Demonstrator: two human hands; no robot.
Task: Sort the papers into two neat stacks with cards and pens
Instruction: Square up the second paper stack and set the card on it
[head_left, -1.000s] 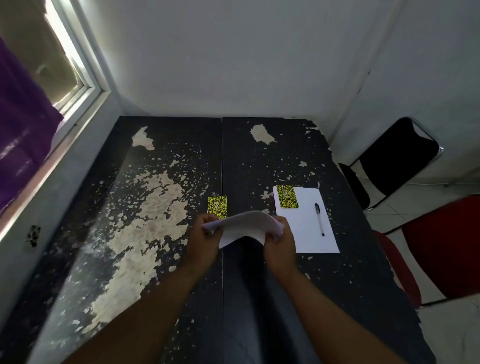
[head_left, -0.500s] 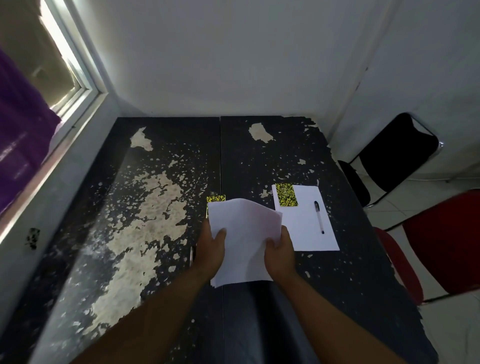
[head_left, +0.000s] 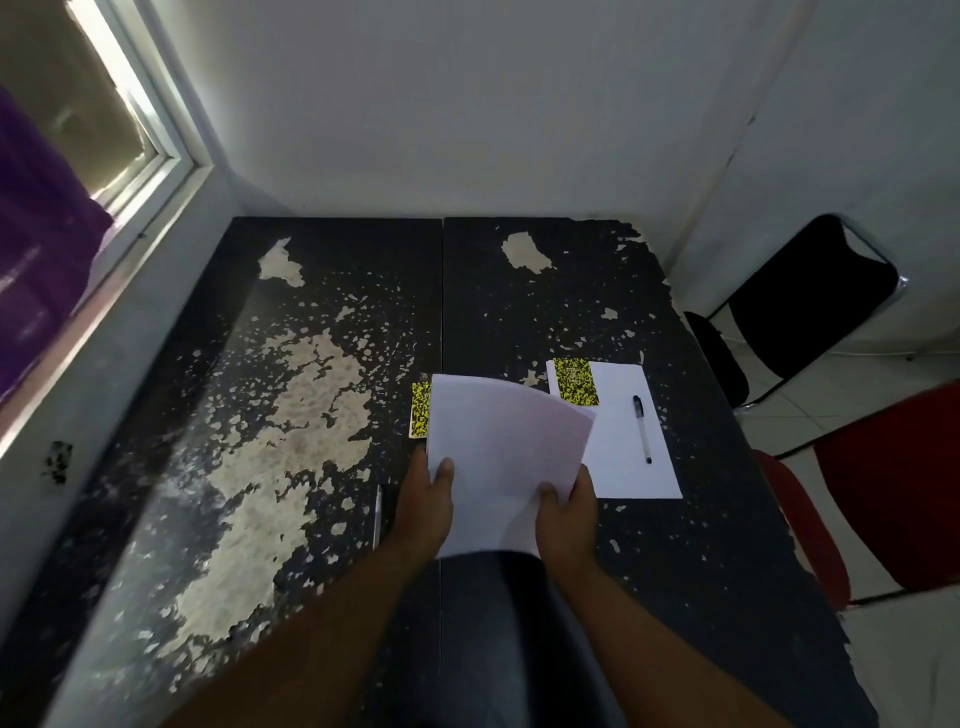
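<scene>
We worked at a dark bench (head_left: 332, 291) with badly peeled paint, set against a white wall. On its right half lay the finished stack (head_left: 636, 457): white sheets flat on the surface, long axis running away from us, with a yellow-and-black patterned card (head_left: 575, 381) on the far left corner and a pen (head_left: 642, 428) lying lengthwise on the sheets, cap end away from us.

Just left of that stack we held the loose papers (head_left: 504, 457) in front of us, above the bench's middle seam, their near edge towards us and the long axis again pointing away. Our left hand (head_left: 428, 506) gripped the near left side, thumb on top and fingers hidden beneath, pinching the sheets. Our right hand (head_left: 566, 514) pinched the near right corner the same way. The far right corner curled upward and overlapped our view of the finished stack.

We judged these sheets light, thin and floppy, apt to bow or slide apart, so a hold at both side edges seemed best for squaring them.

A second card (head_left: 421, 409) lay on the bench, partly hidden by the papers' far left corner. A second pen (head_left: 377, 515) rested beside our left wrist, its long axis pointing away.
</scene>
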